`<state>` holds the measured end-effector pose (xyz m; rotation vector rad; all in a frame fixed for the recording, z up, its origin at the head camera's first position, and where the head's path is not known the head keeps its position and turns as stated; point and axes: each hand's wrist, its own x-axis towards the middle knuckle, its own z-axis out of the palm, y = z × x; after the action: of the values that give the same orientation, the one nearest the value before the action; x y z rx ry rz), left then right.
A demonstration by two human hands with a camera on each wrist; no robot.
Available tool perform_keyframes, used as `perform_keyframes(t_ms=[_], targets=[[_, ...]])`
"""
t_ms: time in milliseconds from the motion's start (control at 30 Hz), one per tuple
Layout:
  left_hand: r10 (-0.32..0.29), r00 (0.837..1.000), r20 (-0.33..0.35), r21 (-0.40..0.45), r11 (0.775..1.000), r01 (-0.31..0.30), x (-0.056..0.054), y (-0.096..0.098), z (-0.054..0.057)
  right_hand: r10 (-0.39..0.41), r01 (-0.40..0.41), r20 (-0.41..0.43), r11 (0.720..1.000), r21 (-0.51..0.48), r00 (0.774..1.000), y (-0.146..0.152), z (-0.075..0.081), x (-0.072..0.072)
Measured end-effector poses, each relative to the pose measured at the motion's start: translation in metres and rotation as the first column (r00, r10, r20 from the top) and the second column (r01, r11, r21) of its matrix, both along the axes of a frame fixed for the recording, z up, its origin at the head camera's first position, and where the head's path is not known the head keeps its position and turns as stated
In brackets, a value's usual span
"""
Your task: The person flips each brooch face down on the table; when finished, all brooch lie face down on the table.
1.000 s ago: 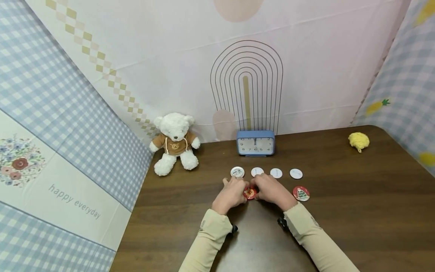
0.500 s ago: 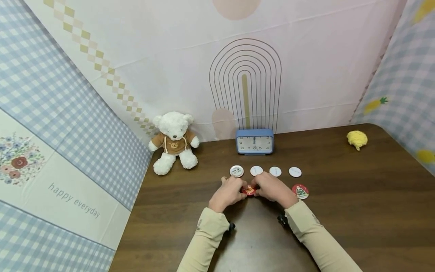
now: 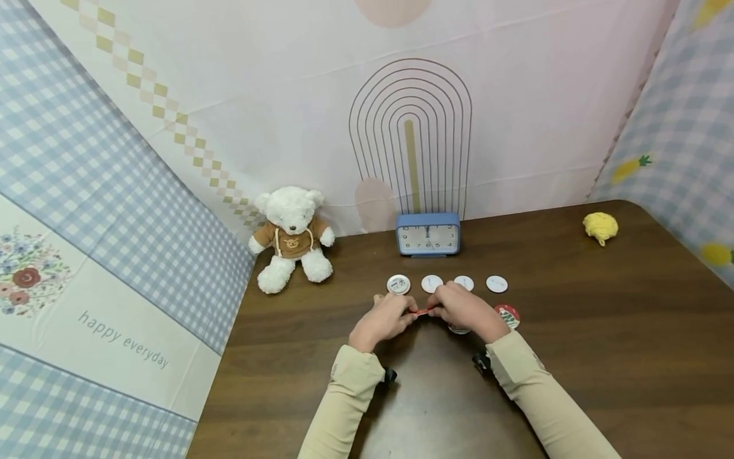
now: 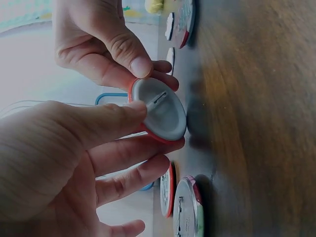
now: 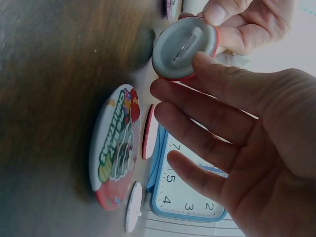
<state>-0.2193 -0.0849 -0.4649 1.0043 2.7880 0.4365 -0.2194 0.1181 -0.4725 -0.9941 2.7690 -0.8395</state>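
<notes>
A round red-rimmed pin badge point(image 3: 422, 312) is held tilted up on edge over the table between both hands. Its grey metal back with a safety pin faces the wrist cameras, as the badge back point(image 4: 165, 116) shows in the left wrist view. My left hand point(image 3: 383, 320) pinches one side between thumb and fingers. From the opposite side my right hand point(image 3: 464, 311) pinches the rim too, its other fingers spread. Beneath the right hand lies a colourful Christmas badge point(image 5: 117, 148), partly hidden in the head view. A red badge with a tree point(image 3: 508, 315) sits right of it.
Behind the hands is a row of round badges: a silvery one point(image 3: 398, 284), then white ones, including a white badge point(image 3: 496, 284) at the right. A blue clock point(image 3: 428, 235), a white teddy bear point(image 3: 292, 236) and a yellow yarn-like bundle point(image 3: 600, 227) stand farther back.
The red badge, face up between the hands a second ago, is now tipped up on edge. Both hands have moved slightly away from the body, uncovering part of the Christmas badge.
</notes>
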Motion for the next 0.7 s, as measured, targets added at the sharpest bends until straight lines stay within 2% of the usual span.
perform_keyframes(t_ms=[233, 367, 700], targets=[[0.048, 0.999, 0.021, 0.059, 0.997, -0.049, -0.0018, 0.0012, -0.0012, -0.036, 0.036, -0.008, 0.999, 0.004, 0.999, -0.0019, 0.0013, -0.0011], [0.075, 0.997, 0.035, 0.062, 0.995, -0.077, -0.0019, 0.0033, -0.0016, -0.041, 0.042, -0.02, 0.999, 0.006, 0.999, -0.0023, 0.0009, -0.0015], [0.134, 0.991, 0.016, 0.056, 0.989, -0.135, -0.0054, 0.007, -0.0084, -0.062, 0.062, -0.028, 0.998, 0.01, 0.998, -0.0061, -0.003, -0.0051]])
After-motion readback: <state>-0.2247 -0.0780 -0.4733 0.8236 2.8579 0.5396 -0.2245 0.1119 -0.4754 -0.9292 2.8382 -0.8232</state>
